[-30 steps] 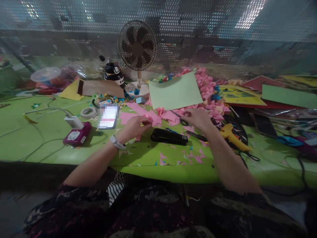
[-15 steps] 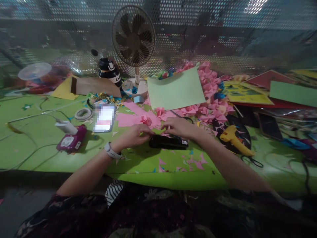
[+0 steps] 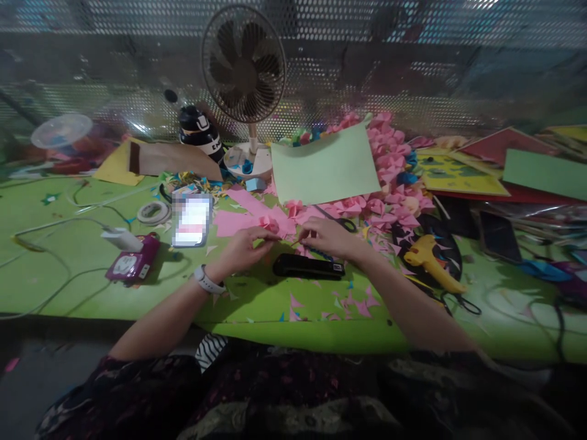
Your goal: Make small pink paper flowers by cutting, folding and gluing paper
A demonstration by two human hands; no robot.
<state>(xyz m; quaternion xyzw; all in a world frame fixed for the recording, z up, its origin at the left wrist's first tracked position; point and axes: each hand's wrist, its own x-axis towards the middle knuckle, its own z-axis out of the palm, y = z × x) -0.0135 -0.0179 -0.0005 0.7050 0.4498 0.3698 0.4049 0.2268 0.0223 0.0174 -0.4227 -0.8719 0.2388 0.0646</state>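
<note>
My left hand (image 3: 243, 252), a pale watch on its wrist, points inward with thumb and fingers pinched together beside a pink paper flower (image 3: 268, 224). What its fingertips hold, if anything, is too small to tell. Opposite it, a short gap away, my right hand (image 3: 331, 238) has its fingers curled in a pinch; a thin yellowish bit shows at the tips, but I cannot make it out. A black stapler (image 3: 309, 267) lies just below both hands, untouched. Pink paper strips (image 3: 228, 224) spread beyond my left hand, and scissors (image 3: 349, 225) lie partly behind my right.
A pale green sheet (image 3: 325, 164) rests against a heap of pink paper flowers (image 3: 389, 146). A fan (image 3: 244, 76) stands behind. Left are a lit phone (image 3: 192, 221), a tape roll (image 3: 153, 212) and a purple power adapter (image 3: 132, 261). A yellow glue gun (image 3: 433, 263) lies right.
My hands have drawn slightly apart, and the left has moved away from the stapler's end. The stapler appears a little lower and farther left in view.
</note>
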